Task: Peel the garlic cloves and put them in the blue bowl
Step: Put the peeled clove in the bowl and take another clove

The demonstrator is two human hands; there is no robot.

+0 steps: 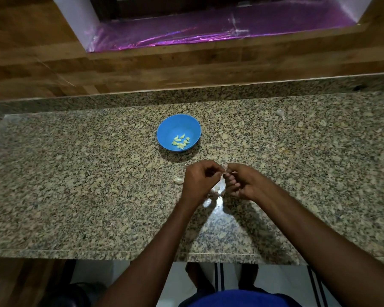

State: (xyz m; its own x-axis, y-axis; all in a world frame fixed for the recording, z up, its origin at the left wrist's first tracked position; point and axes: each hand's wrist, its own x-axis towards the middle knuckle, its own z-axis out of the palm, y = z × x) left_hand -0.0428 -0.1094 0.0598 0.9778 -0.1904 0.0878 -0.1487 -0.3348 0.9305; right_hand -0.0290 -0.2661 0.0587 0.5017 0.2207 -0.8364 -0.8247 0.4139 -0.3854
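Granite counter [75, 173] carries the whole job: a blue bowl [178, 132] sits mid-counter toward the back edge, with a small heap of peeled cloves [181, 142] lying on its floor. Nearer the front edge, both hands meet just above the stone — the left hand [197, 180] and right hand [242, 183] have fingers curled inward, their tips pinching something small and pale between them, which reads as a clove [224, 173] being stripped, though it is mostly hidden. More garlic [215, 191] lies on the counter under the hands, and one loose piece [178, 179] rests just left of the left hand. A scrap of skin [280, 114] lies well apart, toward the back right corner. Peeling looks to be the step in hand, partway through the pile. Next, I judge, the bared clove must go forward to the bowl — a short reach over the rim and a drop — before picking up another from the counter.
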